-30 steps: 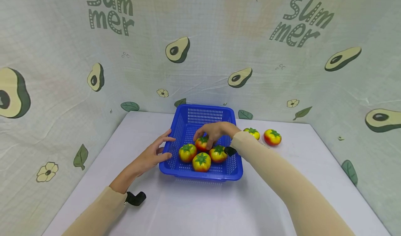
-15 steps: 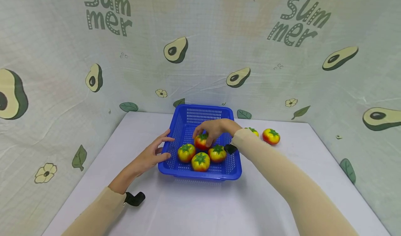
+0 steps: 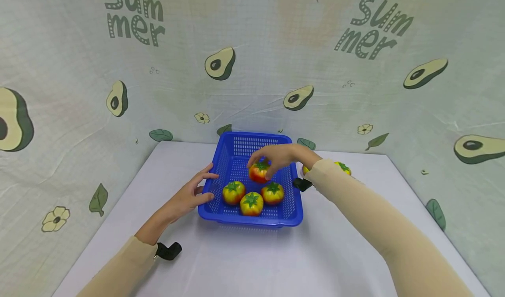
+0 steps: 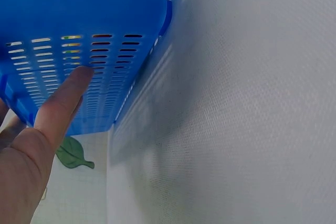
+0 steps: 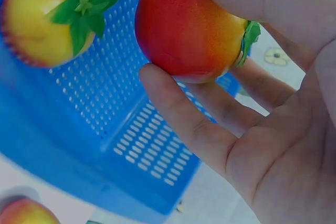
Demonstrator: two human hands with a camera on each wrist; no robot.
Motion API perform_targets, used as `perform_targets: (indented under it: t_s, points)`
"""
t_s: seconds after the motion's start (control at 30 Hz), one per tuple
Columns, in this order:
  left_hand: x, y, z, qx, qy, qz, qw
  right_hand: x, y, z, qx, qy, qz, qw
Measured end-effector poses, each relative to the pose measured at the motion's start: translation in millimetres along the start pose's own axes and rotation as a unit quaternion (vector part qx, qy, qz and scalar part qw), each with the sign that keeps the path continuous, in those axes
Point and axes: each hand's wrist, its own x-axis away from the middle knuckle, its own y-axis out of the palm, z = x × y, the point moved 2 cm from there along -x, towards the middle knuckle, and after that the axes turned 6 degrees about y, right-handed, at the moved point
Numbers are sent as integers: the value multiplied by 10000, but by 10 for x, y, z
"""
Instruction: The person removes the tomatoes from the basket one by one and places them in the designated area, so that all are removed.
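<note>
My right hand (image 3: 276,155) pinches a red-and-yellow tomato (image 3: 259,173) with a green leafy top, raised over the inside of the blue plastic basket (image 3: 252,222). In the right wrist view, the thumb and fingertips press on opposite sides of this tomato (image 5: 184,30). Three more tomatoes, a left one (image 3: 234,193), a front one (image 3: 251,204) and a right one (image 3: 272,193), sit on the basket floor. My left hand (image 3: 189,198) holds the basket's left side, with digits over the rim. In the left wrist view, one finger (image 4: 63,100) lies against the slotted outer wall.
Right of the basket, a tomato (image 3: 342,167) and part of another (image 3: 305,170) rest on the white table (image 3: 236,262), partly behind my right arm. A printed cloth (image 3: 252,60) with avocados hangs behind and beside the table.
My right hand has lifted the tomato up from between the others and shifted slightly right, with its forearm now covering more of the tomatoes outside. The left hand stays at the basket.
</note>
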Motion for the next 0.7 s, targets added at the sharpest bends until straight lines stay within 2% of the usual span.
perform_targets:
  t_s: [0.33, 0.7]
  points:
    - [12, 4, 7, 160, -51, -15, 9999, 382, -102, 153, -68, -147, 321, 9994]
    - [10, 9, 11, 147, -37, -13, 9999, 959, -164, 557, -216, 142, 800, 9965]
